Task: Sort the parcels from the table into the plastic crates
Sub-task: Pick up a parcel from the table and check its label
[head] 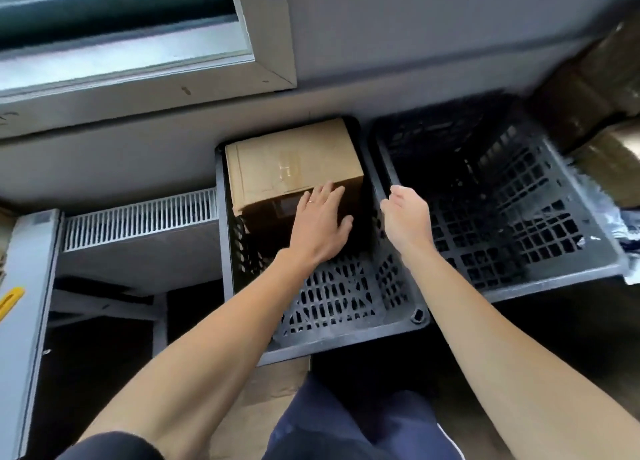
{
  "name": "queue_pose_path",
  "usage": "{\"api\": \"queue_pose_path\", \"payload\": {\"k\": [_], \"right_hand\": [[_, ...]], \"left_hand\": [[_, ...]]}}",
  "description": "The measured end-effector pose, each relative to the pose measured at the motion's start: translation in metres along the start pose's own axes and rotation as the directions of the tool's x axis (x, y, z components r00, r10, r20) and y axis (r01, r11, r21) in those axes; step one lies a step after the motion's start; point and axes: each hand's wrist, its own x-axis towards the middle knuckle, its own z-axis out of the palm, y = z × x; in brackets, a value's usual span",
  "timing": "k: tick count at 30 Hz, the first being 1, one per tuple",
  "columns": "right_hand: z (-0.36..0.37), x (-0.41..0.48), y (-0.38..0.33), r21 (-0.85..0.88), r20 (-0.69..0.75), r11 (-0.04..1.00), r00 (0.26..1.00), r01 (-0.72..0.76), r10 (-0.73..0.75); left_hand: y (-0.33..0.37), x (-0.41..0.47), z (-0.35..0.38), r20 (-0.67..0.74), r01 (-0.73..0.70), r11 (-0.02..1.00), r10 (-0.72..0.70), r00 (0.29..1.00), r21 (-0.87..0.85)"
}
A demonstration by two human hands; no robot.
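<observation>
A brown cardboard parcel (291,161) stands inside the left black plastic crate (332,297), against its far wall. My left hand (320,222) lies flat on the parcel's near side with straight fingers. Just to the right, my right hand (405,217) hovers over the rim between the two crates with loosely curled fingers and holds nothing. The right black crate (540,231) is tilted toward me, and I see no parcel in it.
A white radiator grille (138,217) sits left of the crates under a window sill (145,92). A grey cabinet edge (24,286) rises at far left. Brown cardboard boxes (595,89) are stacked at the back right. Plastic wrap (623,231) lies past the right crate.
</observation>
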Motion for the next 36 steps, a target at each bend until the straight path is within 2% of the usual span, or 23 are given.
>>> {"api": "queue_pose_path", "payload": {"k": [6,12,17,22,30,36], "right_hand": [[-0.103,-0.003,-0.013,0.063,-0.095,0.989,0.987,0.136,-0.129],[-0.262,-0.006,0.0,0.077,-0.238,0.963,0.943,0.259,-0.235],[-0.398,-0.019,0.032,0.028,-0.336,0.958,0.905,0.285,-0.259],[-0.507,-0.032,0.063,-0.004,-0.427,0.962,0.869,0.272,-0.248],[-0.622,-0.027,0.094,-0.014,-0.496,0.966,0.837,0.259,-0.232],[-0.7,0.02,0.112,-0.041,-0.515,0.972,0.829,0.23,-0.218]], "left_hand": [[0.11,0.03,-0.007,-0.003,-0.096,0.995,0.096,0.995,-0.016],[0.275,0.043,0.018,0.034,-0.217,0.971,0.221,0.975,-0.099],[0.409,0.043,0.065,0.069,-0.296,0.943,0.309,0.949,-0.153],[0.514,0.036,0.114,0.115,-0.374,0.914,0.393,0.912,-0.16],[0.639,0.053,0.17,0.15,-0.479,0.862,0.503,0.851,-0.166],[0.713,0.093,0.211,0.148,-0.471,0.856,0.504,0.851,-0.212]]}}
